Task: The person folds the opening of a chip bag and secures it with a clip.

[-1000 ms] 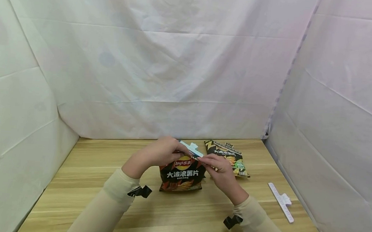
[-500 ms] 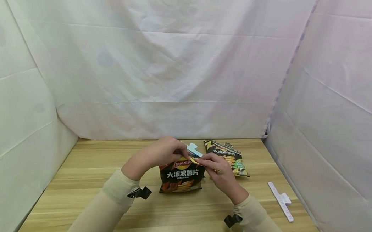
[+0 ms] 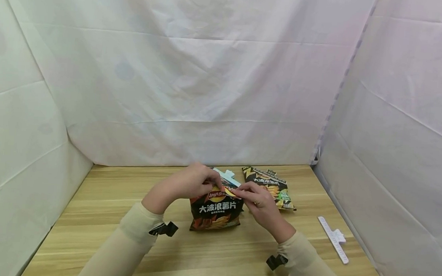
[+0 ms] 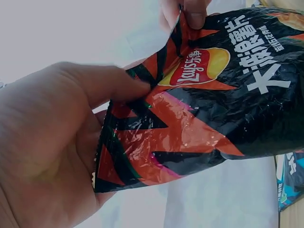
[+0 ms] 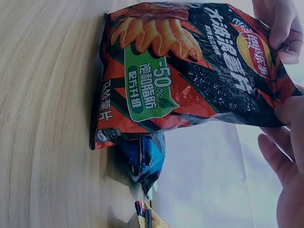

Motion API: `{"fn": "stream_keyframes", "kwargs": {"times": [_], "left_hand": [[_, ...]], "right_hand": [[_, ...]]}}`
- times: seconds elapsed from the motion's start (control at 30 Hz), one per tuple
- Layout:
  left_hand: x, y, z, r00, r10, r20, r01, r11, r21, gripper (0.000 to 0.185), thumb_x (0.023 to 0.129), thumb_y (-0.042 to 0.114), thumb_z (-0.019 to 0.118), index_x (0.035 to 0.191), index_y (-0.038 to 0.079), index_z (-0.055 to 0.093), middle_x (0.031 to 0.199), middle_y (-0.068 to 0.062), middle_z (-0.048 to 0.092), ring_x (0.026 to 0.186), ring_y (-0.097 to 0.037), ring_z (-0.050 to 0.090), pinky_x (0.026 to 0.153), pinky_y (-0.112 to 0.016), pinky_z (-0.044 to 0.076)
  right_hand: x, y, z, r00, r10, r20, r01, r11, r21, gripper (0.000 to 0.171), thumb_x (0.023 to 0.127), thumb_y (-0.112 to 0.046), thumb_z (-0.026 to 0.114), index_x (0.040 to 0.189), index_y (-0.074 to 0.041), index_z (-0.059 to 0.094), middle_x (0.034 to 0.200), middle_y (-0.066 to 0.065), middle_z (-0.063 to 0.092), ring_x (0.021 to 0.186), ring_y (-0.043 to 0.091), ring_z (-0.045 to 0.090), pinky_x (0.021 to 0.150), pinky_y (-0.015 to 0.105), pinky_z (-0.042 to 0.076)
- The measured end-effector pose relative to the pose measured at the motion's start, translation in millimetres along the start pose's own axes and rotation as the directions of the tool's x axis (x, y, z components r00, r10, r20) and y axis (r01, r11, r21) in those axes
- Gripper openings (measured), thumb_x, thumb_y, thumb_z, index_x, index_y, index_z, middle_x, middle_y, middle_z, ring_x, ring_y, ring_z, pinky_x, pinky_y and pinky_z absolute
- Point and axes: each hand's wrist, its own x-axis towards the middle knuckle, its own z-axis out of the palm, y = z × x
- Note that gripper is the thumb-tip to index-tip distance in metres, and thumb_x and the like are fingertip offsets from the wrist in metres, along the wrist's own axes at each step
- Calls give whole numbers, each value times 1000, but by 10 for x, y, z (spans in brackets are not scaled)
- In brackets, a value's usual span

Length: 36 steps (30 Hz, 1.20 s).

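Both hands, L (image 3: pixel 188 181) & R (image 3: pixel 257 201), pinch crinkly foil chip bag (image 3: pixel 216 209) top, upright on wood table (image 3: pixel 106 215).

Bare hands; cream long sleeves (image 3: pixel 135 230); black clip-like camera mount (image 3: pixel 164 228) at each wrist.

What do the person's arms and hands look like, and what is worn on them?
Both arms are covered by long, close-fitting sleeves in pale beige, ending at the wrists. A small black clip-like device sits on the left sleeve and another on the right sleeve near the wrist. The left hand and right hand are bare, without gloves.
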Motion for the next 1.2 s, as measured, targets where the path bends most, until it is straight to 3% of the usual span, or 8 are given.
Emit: {"fn": "stream_keyframes", "kwargs": {"times": [0.2, 0.37, 0.5, 0.8, 1.0, 1.2], "left_hand": [[39, 9, 24, 1000, -13, -24, 14, 999, 46, 17, 113, 28, 70, 108, 21, 85, 87, 11, 75, 61, -5, 60, 68, -32, 55], [64, 21, 48, 997, -43, -65, 48, 996, 70, 9, 109, 20, 76, 107, 23, 84, 95, 14, 78, 75, -1, 66, 75, -32, 58], [66, 35, 43, 995, -55, -83, 61, 996, 72, 9, 106, 15, 79, 111, 22, 81, 95, 12, 78, 82, -2, 70, 78, -34, 59], [70, 47, 33, 995, -57, -84, 66, 993, 100, 11, 105, 16, 81, 114, 20, 81, 94, 10, 78, 81, -3, 69, 77, -34, 59], [61, 67, 10, 995, -55, -79, 67, 985, 158, 13, 106, 15, 79, 117, 19, 83, 100, 7, 80, 81, -6, 70, 77, -35, 60], [75, 71, 12, 997, -54, -55, 65, 971, 230, 11, 108, 17, 76, 109, 20, 86, 104, 8, 81, 84, -5, 71, 80, -34, 61]], "right_hand": [[-26, -2, -15, 996, 83, 37, -86, 993, 81, 43, 95, 3, 84, 132, -18, 83, 121, -2, 76, 91, 13, 67, 76, 37, 48], [-18, -7, 16, 988, 154, 23, -155, 965, 212, 35, 99, 4, 79, 129, -14, 84, 116, -2, 79, 96, 15, 71, 79, 38, 52], [16, -16, 44, 976, 215, 30, -215, 936, 278, 28, 102, 3, 77, 123, -14, 84, 108, -3, 80, 90, 13, 74, 79, 34, 56], [47, -54, 60, 899, 423, 110, -435, 843, 315, 16, 104, -10, 79, 118, -17, 82, 98, -6, 82, 81, 15, 77, 60, 33, 59], [57, -46, 30, 842, 519, 147, -537, 779, 324, 11, 105, -13, 78, 107, -21, 85, 95, -5, 80, 56, 22, 59, 47, 30, 50], [49, -40, 14, 828, 538, 158, -559, 768, 313, 13, 105, -11, 77, 108, -19, 86, 97, -4, 79, 60, 32, 59, 50, 35, 53]]}}
